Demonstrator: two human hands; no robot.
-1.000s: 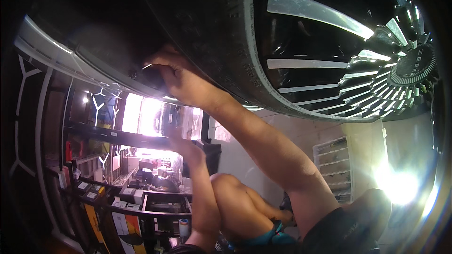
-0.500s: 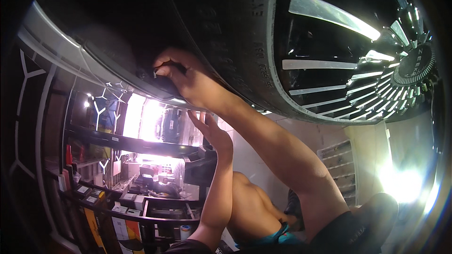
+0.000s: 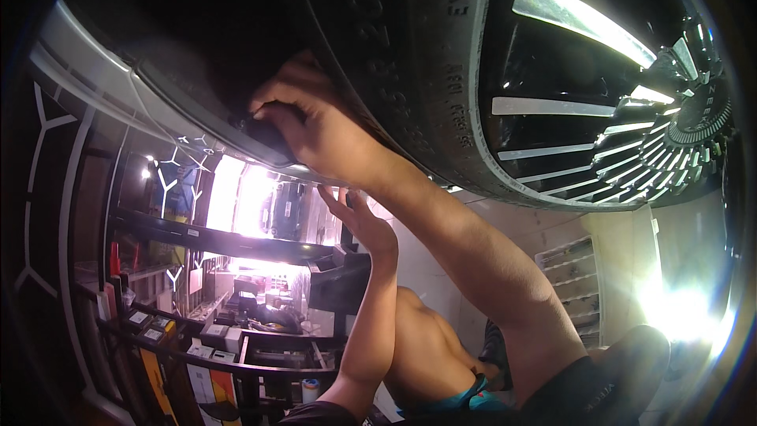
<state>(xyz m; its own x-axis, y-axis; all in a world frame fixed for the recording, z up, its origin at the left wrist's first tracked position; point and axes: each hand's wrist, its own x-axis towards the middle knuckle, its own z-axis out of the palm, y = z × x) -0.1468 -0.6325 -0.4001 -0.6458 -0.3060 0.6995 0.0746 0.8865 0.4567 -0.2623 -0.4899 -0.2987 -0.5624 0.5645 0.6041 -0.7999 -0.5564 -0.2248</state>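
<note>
Right hand [image 3: 319,122] with fingers pressed together, anything between them too dark to tell, black wheel-arch lining [image 3: 197,83] behind those fingers, tyre [image 3: 386,55] to their right, left hand [image 3: 371,229] below, its fingers spread

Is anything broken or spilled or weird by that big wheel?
Nothing stands out: the wheel and tire show no clear damage, and I see no spill. Shadow around the right hand hides some details.
</note>
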